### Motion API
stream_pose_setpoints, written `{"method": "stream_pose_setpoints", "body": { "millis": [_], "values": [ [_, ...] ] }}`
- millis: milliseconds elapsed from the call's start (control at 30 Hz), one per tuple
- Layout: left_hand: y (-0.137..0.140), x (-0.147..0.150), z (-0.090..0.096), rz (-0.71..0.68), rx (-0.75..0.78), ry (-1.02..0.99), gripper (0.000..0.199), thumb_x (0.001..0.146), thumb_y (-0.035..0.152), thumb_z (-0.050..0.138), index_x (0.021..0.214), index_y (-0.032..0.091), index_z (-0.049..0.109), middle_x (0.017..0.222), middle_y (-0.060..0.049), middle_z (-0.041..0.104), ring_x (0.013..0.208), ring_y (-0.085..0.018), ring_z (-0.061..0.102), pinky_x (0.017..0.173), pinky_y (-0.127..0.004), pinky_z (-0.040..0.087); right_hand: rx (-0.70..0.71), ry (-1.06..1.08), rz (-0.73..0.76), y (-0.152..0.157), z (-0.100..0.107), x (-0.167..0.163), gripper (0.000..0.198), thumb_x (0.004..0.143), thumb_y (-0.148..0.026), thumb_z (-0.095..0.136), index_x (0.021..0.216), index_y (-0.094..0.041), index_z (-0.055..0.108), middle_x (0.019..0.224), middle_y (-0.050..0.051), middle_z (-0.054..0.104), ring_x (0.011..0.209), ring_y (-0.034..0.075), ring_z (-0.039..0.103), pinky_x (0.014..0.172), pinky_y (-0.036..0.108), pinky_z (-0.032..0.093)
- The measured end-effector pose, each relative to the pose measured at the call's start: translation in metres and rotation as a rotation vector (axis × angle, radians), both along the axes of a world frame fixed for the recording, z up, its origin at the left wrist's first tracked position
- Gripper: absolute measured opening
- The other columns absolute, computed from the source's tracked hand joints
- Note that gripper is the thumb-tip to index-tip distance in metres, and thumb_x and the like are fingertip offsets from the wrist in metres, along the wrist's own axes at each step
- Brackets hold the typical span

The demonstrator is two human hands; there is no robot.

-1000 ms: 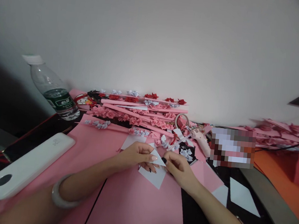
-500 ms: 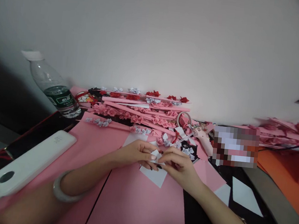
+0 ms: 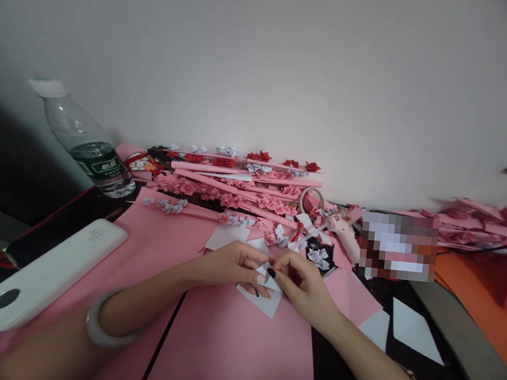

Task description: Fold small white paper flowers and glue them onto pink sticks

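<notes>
Between my two hands is a small folded piece of white paper (image 3: pixel 266 271). My left hand (image 3: pixel 232 264) grips its left side between thumb and fingers. My right hand (image 3: pixel 301 281) pinches the other side, the dark-nailed thumb lying on top. Just beneath my hands a white paper square (image 3: pixel 264 306) lies on the large pink sheets (image 3: pixel 233 349). My fingers partly hide both the folded paper and the square.
Pink paper stems (image 3: pixel 235 188) with red, pink and white paper flowers lie along the wall. A glue gun (image 3: pixel 342 233) rests right of a tape roll (image 3: pixel 312 199). At left stand a water bottle (image 3: pixel 99 160) and a white power bank (image 3: pixel 55 269). Another white sheet (image 3: pixel 417 330) lies at right.
Both hands stay together on the folded white paper. My right thumb has shifted onto its top and the fingers have changed their grip. The view has moved slightly.
</notes>
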State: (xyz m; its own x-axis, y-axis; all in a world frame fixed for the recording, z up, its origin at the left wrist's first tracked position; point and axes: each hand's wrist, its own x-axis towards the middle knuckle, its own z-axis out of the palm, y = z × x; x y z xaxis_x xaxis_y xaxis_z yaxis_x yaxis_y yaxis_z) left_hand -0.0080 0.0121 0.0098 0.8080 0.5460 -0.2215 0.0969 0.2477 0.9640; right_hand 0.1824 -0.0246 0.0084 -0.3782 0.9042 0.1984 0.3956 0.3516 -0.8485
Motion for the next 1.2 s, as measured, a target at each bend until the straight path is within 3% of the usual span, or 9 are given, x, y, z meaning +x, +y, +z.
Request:
{"method": "stream_pose_setpoints", "body": {
  "millis": [167, 300, 933, 1200],
  "values": [
    [-0.0038, 0.0028, -0.0008, 0.02, -0.023, -0.021, 0.054, 0.076, 0.021, 0.062, 0.127, 0.02, 0.044, 0.078, -0.005, 0.071, 0.081, -0.021, 0.067, 0.069, -0.027, 0.05, 0.007, -0.049, -0.012, -0.003, 0.0006, -0.0016, 0.016, 0.085, -0.016, 0.041, 0.069, -0.019, 0.039, 0.063, -0.004, 0.038, 0.057, 0.011, 0.035, 0.054, 0.023, 0.029],
    [-0.0062, 0.004, -0.0036, 0.037, -0.021, -0.053, 0.066, 0.076, 0.021, 0.062, 0.134, 0.025, 0.032, 0.079, -0.004, 0.071, 0.081, -0.021, 0.067, 0.067, -0.027, 0.05, -0.018, -0.078, -0.022, -0.0046, 0.0019, -0.0038, 0.013, 0.086, -0.014, 0.039, 0.074, -0.019, 0.039, 0.066, -0.003, 0.04, 0.059, 0.011, 0.036, 0.056, 0.023, 0.031],
    [-0.0086, 0.0048, -0.0096, 0.037, -0.047, -0.093, 0.068, 0.075, 0.02, 0.063, 0.134, 0.027, 0.031, 0.081, -0.004, 0.071, 0.079, -0.022, 0.068, 0.064, -0.028, 0.052, -0.09, 0.015, -0.088, -0.0072, -0.0031, -0.0081, 0.014, 0.083, -0.015, 0.044, 0.071, -0.02, 0.038, 0.061, -0.005, 0.042, 0.05, 0.009, 0.037, 0.046, 0.021, 0.029],
    [-0.0086, 0.0055, -0.0076, 0.028, -0.066, -0.102, 0.065, 0.077, 0.02, 0.062, 0.134, 0.027, 0.03, 0.082, -0.004, 0.071, 0.079, -0.021, 0.068, 0.066, -0.028, 0.053, -0.047, 0.041, -0.098, -0.0094, -0.0032, -0.0085, 0.016, 0.083, -0.014, 0.044, 0.07, -0.02, 0.038, 0.063, -0.003, 0.044, 0.052, 0.009, 0.04, 0.048, 0.022, 0.031]
  ]
}}
